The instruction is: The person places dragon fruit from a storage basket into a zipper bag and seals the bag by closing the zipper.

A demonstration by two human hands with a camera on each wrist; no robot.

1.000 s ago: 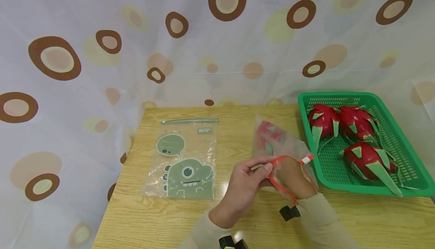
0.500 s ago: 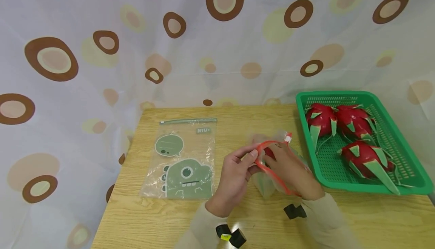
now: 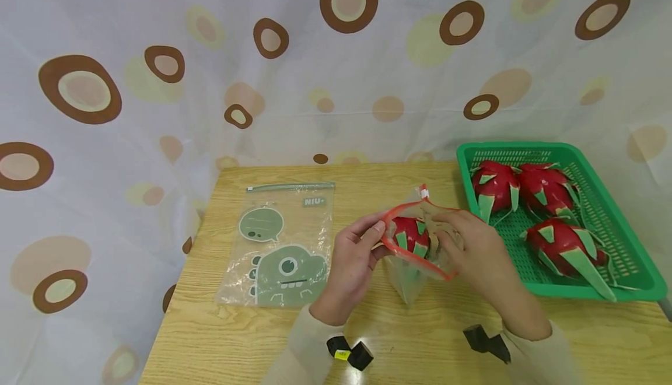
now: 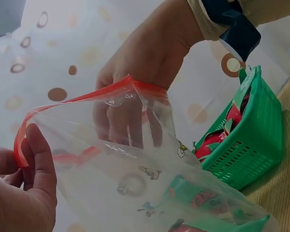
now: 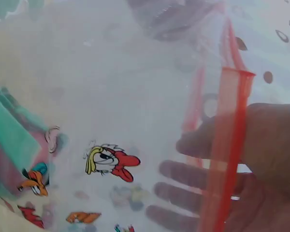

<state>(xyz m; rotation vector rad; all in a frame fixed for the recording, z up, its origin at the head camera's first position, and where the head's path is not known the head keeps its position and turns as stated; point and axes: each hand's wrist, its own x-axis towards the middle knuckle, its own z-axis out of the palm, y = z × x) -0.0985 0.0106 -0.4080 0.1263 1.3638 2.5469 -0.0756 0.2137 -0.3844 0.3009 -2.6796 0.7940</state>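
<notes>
A clear zip bag (image 3: 406, 286) with a red zip strip and small cartoon prints stands upright with its mouth gaping. My left hand (image 3: 341, 268) pinches the left side of the red rim between thumb and fingers. Inside sits a red dragon fruit (image 3: 406, 234) with green scales, seen through the mouth. My right hand (image 3: 485, 256) is at the bag's right side, its fingers dipping into the mouth. Through the plastic in the right wrist view, those fingers (image 5: 179, 195) look extended and apart from the fruit, holding nothing.
Right of the bag, a green plastic basket (image 3: 475, 198) holds three more dragon fruits (image 3: 569, 248). Flat on the wooden table (image 3: 194, 338) to the left lies a second zip bag (image 3: 289, 239) with a green monster print. A patterned curtain (image 3: 294, 0) hangs behind.
My right hand, earlier deep in the bag at the fruit, has drawn back toward the mouth and let the dragon fruit go. The bag has turned upright; my left hand keeps its pinch.
</notes>
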